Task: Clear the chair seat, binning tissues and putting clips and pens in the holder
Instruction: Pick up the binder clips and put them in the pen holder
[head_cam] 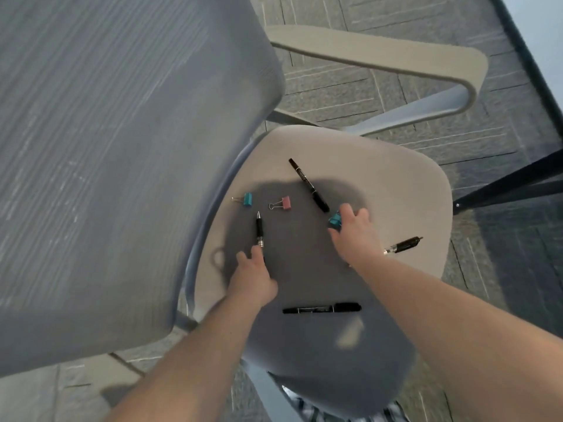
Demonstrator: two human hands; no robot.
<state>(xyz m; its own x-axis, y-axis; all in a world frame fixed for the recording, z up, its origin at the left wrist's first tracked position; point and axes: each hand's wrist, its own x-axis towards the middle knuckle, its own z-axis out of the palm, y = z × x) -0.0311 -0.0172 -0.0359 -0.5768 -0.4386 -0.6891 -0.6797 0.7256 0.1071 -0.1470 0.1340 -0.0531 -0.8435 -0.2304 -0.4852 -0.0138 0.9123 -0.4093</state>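
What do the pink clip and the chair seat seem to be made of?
Pink clip: likely painted metal body, smooth and matte, with thin silvery wire handles that look like bare steel. Chair seat: probably fabric upholstery, pale grey and matte, with no shine and softly rounded edges; the blur hides any weave.

2 bare forearms are extended forward and downward from the lower edge of the view. The left hand (253, 277) is held palm down, with thumb and index fingertip brought together in a pinch at the near end of a black pen (259, 229). The right hand (355, 234) is reached further forward, palm down, its fingers curled and closed around a teal binder clip (334, 221). Both wrists are kept roughly straight, and the 2 hands are held well apart.
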